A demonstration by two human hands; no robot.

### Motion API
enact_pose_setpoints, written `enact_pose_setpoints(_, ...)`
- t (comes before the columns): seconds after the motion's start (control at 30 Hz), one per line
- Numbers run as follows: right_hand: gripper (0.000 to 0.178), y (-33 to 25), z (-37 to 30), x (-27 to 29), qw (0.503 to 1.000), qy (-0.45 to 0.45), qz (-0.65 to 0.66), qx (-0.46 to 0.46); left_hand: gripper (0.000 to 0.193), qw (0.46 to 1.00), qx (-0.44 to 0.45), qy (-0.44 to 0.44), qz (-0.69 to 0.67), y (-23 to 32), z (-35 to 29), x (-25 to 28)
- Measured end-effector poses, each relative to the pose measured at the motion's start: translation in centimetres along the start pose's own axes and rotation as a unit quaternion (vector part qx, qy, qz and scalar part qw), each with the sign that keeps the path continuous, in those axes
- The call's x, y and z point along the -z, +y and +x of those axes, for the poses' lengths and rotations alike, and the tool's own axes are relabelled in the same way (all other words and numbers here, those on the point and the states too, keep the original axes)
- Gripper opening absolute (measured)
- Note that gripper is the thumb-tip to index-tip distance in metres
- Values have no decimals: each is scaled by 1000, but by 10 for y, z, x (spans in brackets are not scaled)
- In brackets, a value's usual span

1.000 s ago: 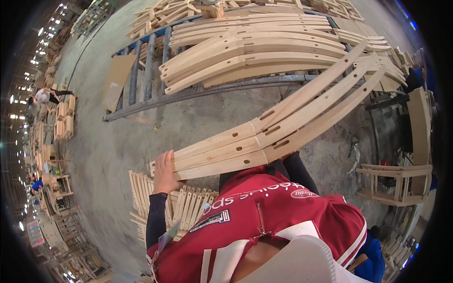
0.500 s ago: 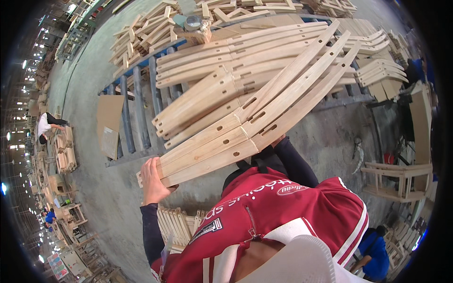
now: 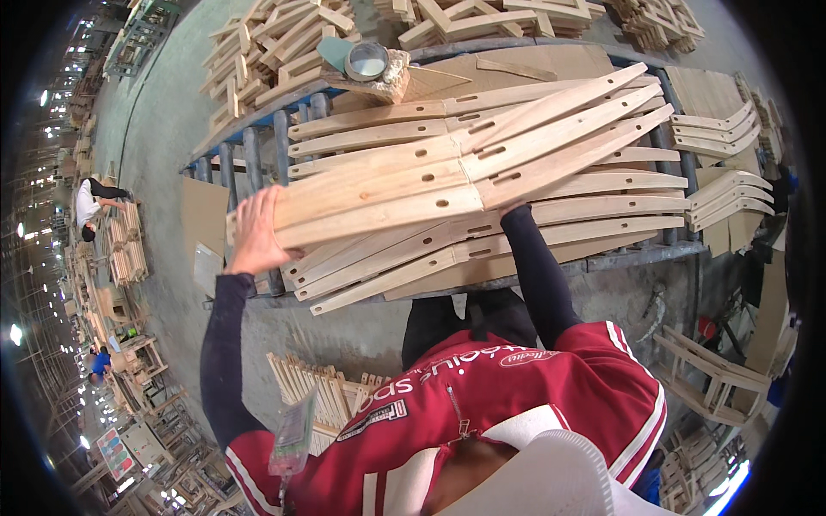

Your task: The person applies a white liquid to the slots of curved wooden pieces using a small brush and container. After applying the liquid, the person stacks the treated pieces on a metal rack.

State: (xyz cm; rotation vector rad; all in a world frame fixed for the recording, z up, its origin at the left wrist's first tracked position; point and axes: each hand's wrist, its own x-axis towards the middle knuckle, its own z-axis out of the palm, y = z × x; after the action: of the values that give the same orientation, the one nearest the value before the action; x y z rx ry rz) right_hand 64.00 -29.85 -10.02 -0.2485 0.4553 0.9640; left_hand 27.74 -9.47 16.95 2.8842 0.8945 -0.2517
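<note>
Three long, curved wooden slats (image 3: 370, 189), with oval holes and slots, lie side by side as one bundle held above other slats. My left hand (image 3: 255, 232) wraps round their left end, fingers over the top and thumb by the near edge. My right hand (image 3: 514, 209) supports the bundle from below near its middle; its fingers are mostly hidden under the wood. Beneath and beyond the bundle rest rows of similar curved slats (image 3: 594, 230) on a roller conveyor (image 3: 282, 142) with a blue frame. Some of these slats are covered by the bundle.
A round clear-topped container (image 3: 368, 62) sits on a wooden block at the conveyor's far edge. Short curved pieces (image 3: 731, 200) lie on cardboard at the right. Behind are piles of wooden frames (image 3: 284, 52). A wooden frame (image 3: 712, 378) stands at right; a person (image 3: 89, 209) works far left.
Both hands have carried the three slats forward, away from my body, over the conveyor's rows. The bundle has turned closer to level across the view, and my arms are more extended.
</note>
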Motion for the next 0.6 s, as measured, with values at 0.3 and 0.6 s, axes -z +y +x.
enact_pose_setpoints(0.3, 69, 0, -115, -74, 944, 2, -132, -301, 104, 996, -36, 47, 63, -88, 104, -64)
enact_pose_setpoints(0.6, 37, -61, 29, -120, 476, -161, -834, 228, 103, 999, -33, -1, 35, -118, 157, -148)
